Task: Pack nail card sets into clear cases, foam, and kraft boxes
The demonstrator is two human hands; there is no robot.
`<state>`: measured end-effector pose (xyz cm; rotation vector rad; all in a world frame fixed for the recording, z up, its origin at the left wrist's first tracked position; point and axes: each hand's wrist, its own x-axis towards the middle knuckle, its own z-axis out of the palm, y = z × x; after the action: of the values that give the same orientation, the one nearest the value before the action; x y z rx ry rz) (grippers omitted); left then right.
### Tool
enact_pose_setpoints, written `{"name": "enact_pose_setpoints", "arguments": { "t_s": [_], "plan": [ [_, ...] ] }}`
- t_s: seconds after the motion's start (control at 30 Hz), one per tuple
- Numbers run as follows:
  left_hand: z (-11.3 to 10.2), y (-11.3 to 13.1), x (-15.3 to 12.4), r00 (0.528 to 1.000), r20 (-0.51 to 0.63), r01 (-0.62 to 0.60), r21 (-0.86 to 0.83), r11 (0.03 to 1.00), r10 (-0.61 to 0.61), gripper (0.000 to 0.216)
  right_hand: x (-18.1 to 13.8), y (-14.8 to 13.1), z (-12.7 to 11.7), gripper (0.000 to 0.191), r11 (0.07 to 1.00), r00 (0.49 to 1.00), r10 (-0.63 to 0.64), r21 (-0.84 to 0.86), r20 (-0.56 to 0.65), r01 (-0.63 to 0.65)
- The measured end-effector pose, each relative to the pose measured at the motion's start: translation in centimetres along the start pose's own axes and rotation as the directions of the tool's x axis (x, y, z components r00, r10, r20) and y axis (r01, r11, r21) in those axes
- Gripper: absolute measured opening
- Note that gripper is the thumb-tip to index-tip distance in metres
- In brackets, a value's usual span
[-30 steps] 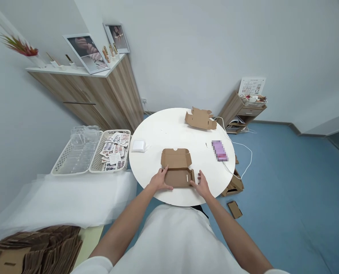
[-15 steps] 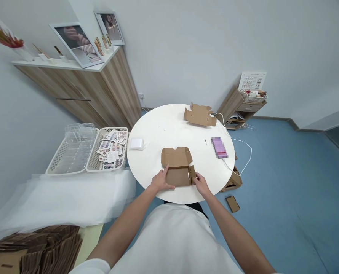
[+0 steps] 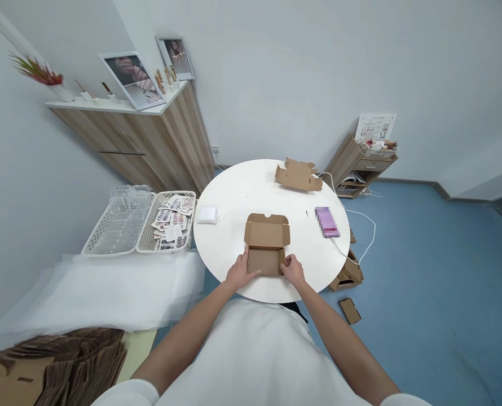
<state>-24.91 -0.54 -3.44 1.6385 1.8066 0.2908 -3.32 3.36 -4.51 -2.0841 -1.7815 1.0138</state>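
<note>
1. Apparently, the step in hand is squaring up the right wall (image 3: 282,255) of the cardboard box (image 3: 267,237), which lies open near the front edge of the worktop (image 3: 221,242).
2. The right hand (image 3: 294,270) has its grip closed on that wall; the left hand (image 3: 239,274), grip spread, braces the opposite side.
3. Next probably calls for pressing it flush without shifting the box.

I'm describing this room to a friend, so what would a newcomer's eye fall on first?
Most likely the open cardboard box on the white table, with the left hand at its left side and the right hand at its right wall. Next, perhaps, the purple pixelated patch right of the box. Beyond the table's left edge, a white basket heaped with printed cards would also stand out.
</note>
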Motion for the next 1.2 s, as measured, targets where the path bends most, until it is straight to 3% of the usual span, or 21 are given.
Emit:
{"name": "enact_pose_setpoints", "arguments": {
  "t_s": [0.1, 0.23, 0.67, 0.77, 0.87, 1.0, 1.2],
  "plan": [
    [1.0, -1.2, -0.7, 0.993, -0.116, 0.02, -0.102, 0.995, -0.032, 0.061, 0.0, -0.2, 0.3, 0.011, 0.998, 0.999, 0.047, -0.034, -0.001, -0.047],
    [1.9, -1.9, -1.0, 0.993, -0.105, 0.032, -0.219, 0.975, -0.056, 0.029, 0.1, -0.3, 0.5, 0.008, 0.983, 0.991, 0.135, -0.128, -0.004, -0.135],
    [2.1, -1.1, -0.2, 0.996, -0.084, 0.014, -0.229, 0.973, -0.034, 0.026, 1.1, 0.2, -0.3, 0.007, 0.988, 0.993, 0.122, -0.099, -0.004, -0.121],
    [2.3, -0.9, 0.0, 0.995, -0.092, 0.015, -0.257, 0.966, -0.04, 0.027, 0.9, 0.7, -1.0, 0.012, 0.993, 0.993, 0.12, -0.004, -0.005, -0.12],
    [2.6, -0.9, 0.2, 0.99, -0.133, 0.008, -0.301, 0.954, -0.05, 0.032, 0.2, 1.5, -1.7, 0.025, 0.97, 0.99, 0.135, 0.2, 0.032, -0.138],
    [3.5, -0.7, 0.0, 0.971, -0.209, 0.038, -0.353, 0.935, -0.119, 0.036, -1.6, 2.3, -2.5, 0.044, 0.839, 0.974, 0.16, 0.498, 0.16, -0.219],
    [4.7, 0.7, 0.3, 0.963, -0.219, 0.039, -0.459, 0.887, -0.156, 0.037, -2.2, 2.3, -3.0, 0.041, 0.636, 0.951, 0.115, 0.714, 0.286, -0.292]
  ]
}}
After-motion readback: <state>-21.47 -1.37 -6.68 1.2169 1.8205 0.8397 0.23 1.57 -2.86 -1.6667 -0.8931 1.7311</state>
